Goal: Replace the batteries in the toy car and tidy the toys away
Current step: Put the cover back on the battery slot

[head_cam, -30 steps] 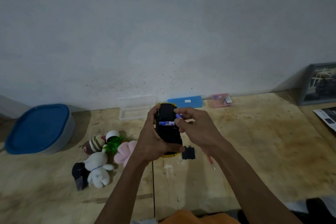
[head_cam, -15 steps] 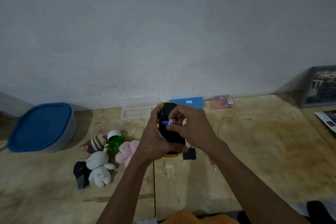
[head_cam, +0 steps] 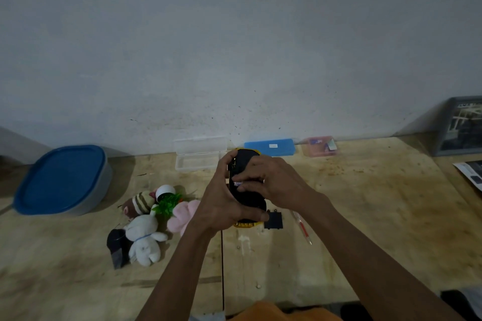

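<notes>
The toy car (head_cam: 247, 200), yellow with a black underside, is held upside down above the wooden table (head_cam: 365, 216). My left hand (head_cam: 221, 200) grips it from the left, fingers curled round its edges. My right hand (head_cam: 271, 182) lies over the underside with its fingertips pressing a blue-and-white battery (head_cam: 238, 184) into the compartment. The black battery cover (head_cam: 273, 220) lies on the table just right of the car. A red-handled screwdriver (head_cam: 302, 227) lies beyond it.
Soft toys (head_cam: 146, 227) are heaped on the table to the left, near a blue-lidded tub (head_cam: 62, 180). A clear case (head_cam: 198, 154), a blue case (head_cam: 269, 147) and a pink box (head_cam: 319, 146) line the wall. A picture frame (head_cam: 461, 125) leans at right.
My right hand has brought the battery down from the car's far end onto the underside and now covers it with flatter fingers. The left hand keeps its grip.
</notes>
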Motion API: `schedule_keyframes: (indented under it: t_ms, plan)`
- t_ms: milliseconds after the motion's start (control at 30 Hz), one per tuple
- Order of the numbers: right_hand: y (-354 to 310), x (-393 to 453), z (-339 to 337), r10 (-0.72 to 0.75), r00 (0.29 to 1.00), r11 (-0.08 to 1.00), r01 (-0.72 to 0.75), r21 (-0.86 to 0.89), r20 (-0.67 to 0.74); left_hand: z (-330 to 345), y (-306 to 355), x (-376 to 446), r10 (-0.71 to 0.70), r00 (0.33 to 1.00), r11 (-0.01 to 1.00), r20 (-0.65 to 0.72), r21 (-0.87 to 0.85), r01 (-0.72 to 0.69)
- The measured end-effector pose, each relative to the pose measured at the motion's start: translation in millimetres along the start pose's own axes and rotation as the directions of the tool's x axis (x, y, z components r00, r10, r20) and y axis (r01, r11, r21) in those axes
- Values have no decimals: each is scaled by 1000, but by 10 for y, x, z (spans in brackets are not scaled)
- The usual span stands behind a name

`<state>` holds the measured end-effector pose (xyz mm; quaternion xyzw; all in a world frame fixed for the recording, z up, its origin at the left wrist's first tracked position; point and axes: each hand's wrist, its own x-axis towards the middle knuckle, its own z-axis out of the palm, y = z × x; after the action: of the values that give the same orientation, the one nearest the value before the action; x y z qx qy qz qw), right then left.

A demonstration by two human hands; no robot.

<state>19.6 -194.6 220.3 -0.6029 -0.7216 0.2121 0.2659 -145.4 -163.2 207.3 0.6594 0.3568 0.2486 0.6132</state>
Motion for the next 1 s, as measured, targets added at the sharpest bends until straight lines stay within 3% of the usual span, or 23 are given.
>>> schedule_keyframes:
  t_ms: [300, 433, 567, 767, 833, 900, 933, 1000]
  plan:
    - [39, 55, -34, -26, 998, 992, 33, -125, 56, 9, -8, 0, -38, 999, 999, -16, -34, 38]
    - [41, 41, -64, -47, 998, 995, 50, -91, 36, -21, 33, 21, -23, 999, 998, -29, -59, 21]
    - [48, 57, -42, 10, 997, 1000, -7, 30, -80, -73, 44, 43, -11, 999, 999, -33, -46, 9]
    - [-5, 34, -17, 109, 992, 991, -105, 78, -58, -59, -13, 37, -30, 999, 999, -25, -23, 29]
    - [-58, 6, -16, 203, 972, 973, -186, 139, -116, -46, -21, 34, -42, 998, 999, -36, -36, 41]
    - [-101, -18, -33, 400, 900, 900, -349, 263, -175, -55, -18, 18, -46, 997, 997, -65, -65, 42]
    - [-117, -27, -60, 525, 840, 814, -449, 368, -137, -65, -25, 4, -46, 996, 997, -76, -70, 40]
    - [-153, -39, -117, 710, 696, 481, -593, 646, 110, -88, -60, -24, -61, 994, 995, -94, -88, 53]
